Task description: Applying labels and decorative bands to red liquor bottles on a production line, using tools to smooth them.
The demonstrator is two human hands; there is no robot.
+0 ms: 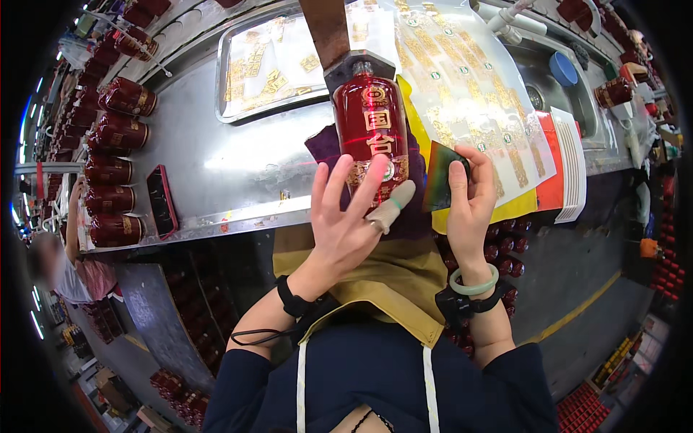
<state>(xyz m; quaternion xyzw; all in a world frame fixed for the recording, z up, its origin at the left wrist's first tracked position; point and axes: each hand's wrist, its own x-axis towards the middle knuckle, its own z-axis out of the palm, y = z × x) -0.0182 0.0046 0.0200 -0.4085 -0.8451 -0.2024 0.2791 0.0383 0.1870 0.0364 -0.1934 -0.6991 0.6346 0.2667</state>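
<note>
Spreading my left hand point(346, 216), fingers apart, I steady the red bottle point(370, 137) lying on a purple cloth point(325, 148) that cushions it on the bench point(216, 166). My right hand point(469, 202) is clamped on a dark card point(442, 177), label sheets point(469, 86) within reach.

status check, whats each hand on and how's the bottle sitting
Left hand open, fingers spread over red bottle. Right hand grips dark card. Bottle lies on purple cloth, neck in a holder. Label sheets alongside.
</note>
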